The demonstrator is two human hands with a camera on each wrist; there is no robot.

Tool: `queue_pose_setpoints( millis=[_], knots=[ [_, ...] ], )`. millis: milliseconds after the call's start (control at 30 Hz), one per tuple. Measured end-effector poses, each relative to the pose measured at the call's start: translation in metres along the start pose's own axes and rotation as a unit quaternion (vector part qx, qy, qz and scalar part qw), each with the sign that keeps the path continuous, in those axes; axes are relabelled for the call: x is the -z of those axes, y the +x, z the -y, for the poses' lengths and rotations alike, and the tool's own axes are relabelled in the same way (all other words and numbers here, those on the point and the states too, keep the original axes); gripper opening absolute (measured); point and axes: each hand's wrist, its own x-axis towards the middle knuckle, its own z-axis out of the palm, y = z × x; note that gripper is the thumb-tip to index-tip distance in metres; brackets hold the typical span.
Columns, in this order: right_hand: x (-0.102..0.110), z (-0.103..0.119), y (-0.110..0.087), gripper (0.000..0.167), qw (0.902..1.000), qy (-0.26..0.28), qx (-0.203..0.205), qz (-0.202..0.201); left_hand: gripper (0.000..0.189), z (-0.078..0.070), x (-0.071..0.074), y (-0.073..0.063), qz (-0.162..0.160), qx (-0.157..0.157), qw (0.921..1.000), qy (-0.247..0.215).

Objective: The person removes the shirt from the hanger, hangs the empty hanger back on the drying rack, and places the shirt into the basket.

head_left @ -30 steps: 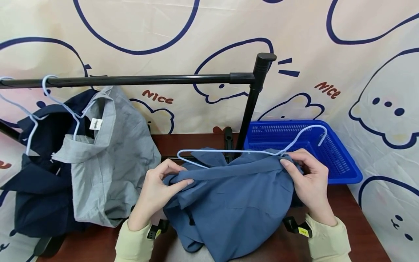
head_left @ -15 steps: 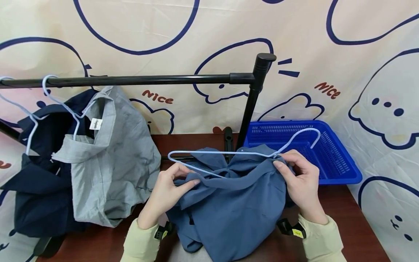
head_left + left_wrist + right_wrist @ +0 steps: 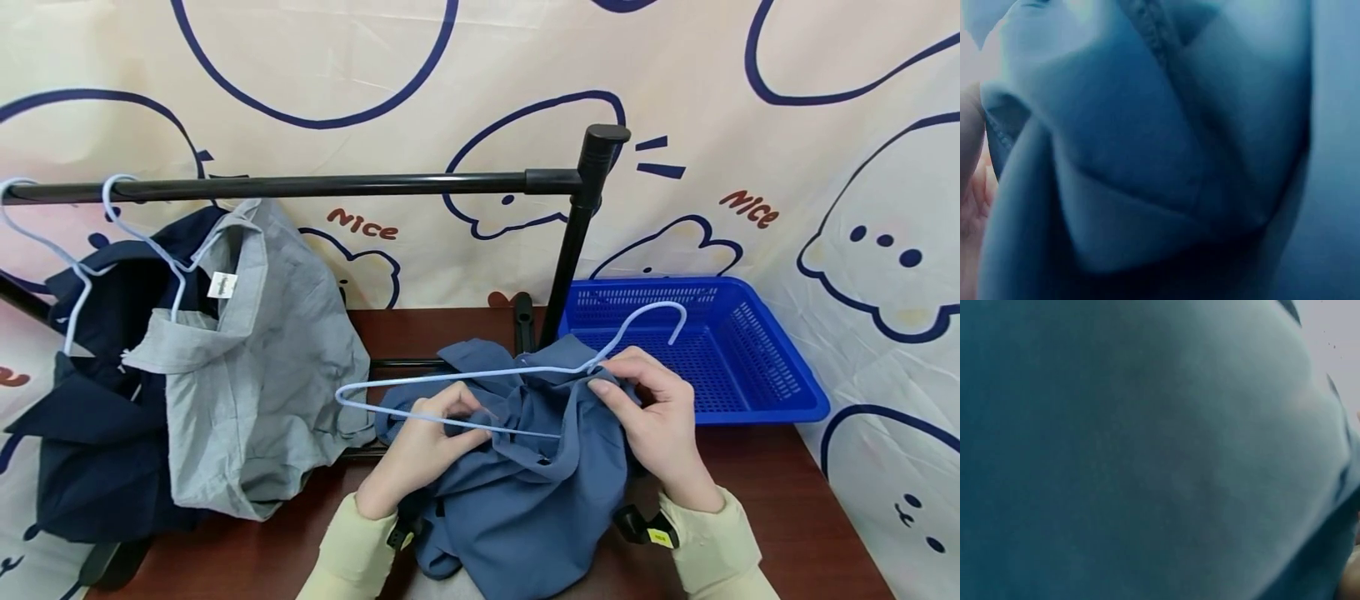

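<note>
A slate-blue garment (image 3: 532, 508) hangs bunched between the hands in the head view; its exact kind is hard to tell. The right hand (image 3: 660, 425) pinches its top edge beside the neck of a light-blue hanger (image 3: 450, 377). The left hand (image 3: 431, 442) pinches a fold of the cloth, with the hanger's lower bar crossing over its fingers. The hanger's left end sticks out past the garment, while its lower bar runs into the opening on the right. Both wrist views are filled by close, blurred cloth, such as the garment (image 3: 1129, 125) in the left one.
A black clothes rail (image 3: 337, 185) crosses the left side, ending at an upright post (image 3: 573, 250). From it hang a grey garment (image 3: 262, 375) and a navy garment (image 3: 97, 467) on light-blue hangers. A blue plastic basket (image 3: 780, 350) stands at the right on the brown table (image 3: 795, 517).
Both hands have come closer together; the right hand and hanger have shifted left, the left hand right. The cloth's top edge has bunched, and more of the hanger's left end is exposed.
</note>
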Motion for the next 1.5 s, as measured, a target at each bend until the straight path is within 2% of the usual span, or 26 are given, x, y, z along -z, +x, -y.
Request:
queue_pose_setpoints(
  millis=[133,267,367,533,633,767,900,967,1033,1167,1233,1400,1500],
  knots=[
    [-0.007,-0.002,-0.002,0.026,0.9997,-0.008,-0.003,0.024,0.02,0.001,-0.008,0.001,0.032,0.002,0.9995,-0.005],
    [-0.011,-0.002,-0.004,0.029,0.9986,-0.027,-0.013,0.043,0.018,0.0,-0.01,0.001,0.06,0.008,0.9981,0.003],
    [-0.01,-0.002,-0.003,0.031,0.9979,-0.039,-0.022,0.047,0.021,0.001,-0.006,0.0,0.063,0.017,0.9978,0.007],
    [-0.008,-0.001,0.0,0.029,0.9975,-0.046,-0.031,0.045,0.044,0.002,0.012,-0.006,0.049,0.023,0.9985,0.005],
    [-0.005,-0.003,0.001,0.027,0.9969,-0.051,-0.042,0.043,0.049,0.002,0.027,-0.01,0.02,0.004,0.9998,0.002],
    [-0.003,-0.005,0.001,0.025,0.9958,-0.056,-0.057,0.044,0.042,-0.001,0.048,-0.015,-0.068,-0.012,0.9974,0.018],
    [-0.001,-0.007,0.001,0.025,0.9953,-0.06,-0.06,0.045,0.038,-0.006,0.066,-0.018,-0.173,-0.023,0.9847,0.001],
    [-0.001,-0.007,0.001,0.025,0.9951,-0.063,-0.062,0.045,0.036,-0.01,0.072,-0.018,-0.211,-0.038,0.9768,-0.012],
    [0.0,-0.008,0.001,0.025,0.9948,-0.063,-0.065,0.046,0.037,-0.016,0.077,-0.017,-0.235,-0.058,0.9701,-0.018],
    [-0.002,-0.008,0.002,0.025,0.9931,-0.07,-0.079,0.051,0.039,-0.03,0.082,-0.017,-0.261,-0.102,0.9599,-0.011],
    [-0.004,-0.008,0.002,0.025,0.9919,-0.077,-0.086,0.054,0.037,-0.038,0.082,-0.017,-0.268,-0.111,0.957,-0.008],
    [-0.009,-0.008,0.002,0.027,0.9896,-0.094,-0.09,0.062,0.038,-0.06,0.073,-0.017,-0.271,-0.103,0.9567,0.027],
    [-0.013,-0.009,0.002,0.028,0.9889,-0.101,-0.085,0.068,0.043,-0.073,0.065,-0.016,-0.251,-0.112,0.9603,0.047]
  ],
)
